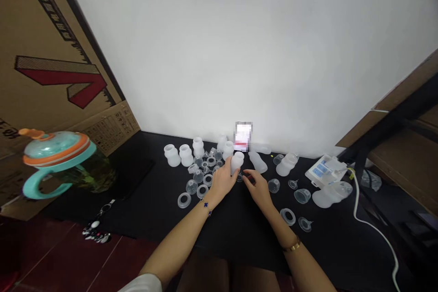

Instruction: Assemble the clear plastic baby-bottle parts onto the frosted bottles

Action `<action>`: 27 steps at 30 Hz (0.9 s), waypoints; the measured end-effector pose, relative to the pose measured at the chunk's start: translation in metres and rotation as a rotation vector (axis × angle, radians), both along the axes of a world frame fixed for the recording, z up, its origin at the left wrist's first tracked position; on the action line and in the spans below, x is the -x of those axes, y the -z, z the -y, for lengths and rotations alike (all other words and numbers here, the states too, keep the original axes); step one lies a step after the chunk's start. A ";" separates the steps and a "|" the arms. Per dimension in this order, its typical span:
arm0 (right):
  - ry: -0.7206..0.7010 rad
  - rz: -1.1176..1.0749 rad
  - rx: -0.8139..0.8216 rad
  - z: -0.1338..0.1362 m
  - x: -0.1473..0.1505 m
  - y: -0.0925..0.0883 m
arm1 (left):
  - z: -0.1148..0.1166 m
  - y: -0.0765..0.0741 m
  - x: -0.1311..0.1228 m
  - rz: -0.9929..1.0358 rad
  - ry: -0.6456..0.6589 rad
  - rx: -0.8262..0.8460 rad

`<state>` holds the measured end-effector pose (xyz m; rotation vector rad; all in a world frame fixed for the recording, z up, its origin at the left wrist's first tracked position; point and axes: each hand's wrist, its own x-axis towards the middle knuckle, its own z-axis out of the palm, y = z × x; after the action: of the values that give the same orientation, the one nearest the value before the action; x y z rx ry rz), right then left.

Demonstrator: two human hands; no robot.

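My left hand [223, 179] is closed around a white, frosted baby bottle [237, 161] with an open neck, held upright over the black table. Just to its right is my right hand [256, 185], with the fingers bent and apart and nothing visible in them. A small clear piece [240, 177] lies between the two hands, partly hidden. Behind the held bottle stands another white bottle [227, 149]. Several clear caps and collar rings [202, 191] are spread beside my left wrist. Right of my right hand lie a clear cap [273, 185] and a white collar ring [288, 216].
Several white bottles [172, 155] stand at the back left. A lit phone [243, 137] leans on the wall. Right are a white box [325, 170], a lying bottle [331, 194] and a white cable [372, 222]. A large teal-lidded jug [92, 171] stands left, near a cardboard box [51, 54].
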<state>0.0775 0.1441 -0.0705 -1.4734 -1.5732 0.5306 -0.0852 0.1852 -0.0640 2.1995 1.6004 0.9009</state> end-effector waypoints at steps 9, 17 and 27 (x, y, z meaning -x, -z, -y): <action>-0.081 0.062 0.006 -0.005 -0.001 0.010 | -0.006 0.009 0.000 0.051 0.002 0.012; -0.062 0.087 -0.004 -0.008 -0.001 0.010 | -0.006 0.013 0.000 0.168 0.013 0.005; -0.032 0.043 -0.025 -0.004 0.001 0.003 | -0.005 0.015 -0.001 0.162 0.019 -0.008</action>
<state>0.0764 0.1484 -0.0736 -1.4517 -1.6332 0.4991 -0.0838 0.1904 -0.0788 2.0844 1.5011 1.0520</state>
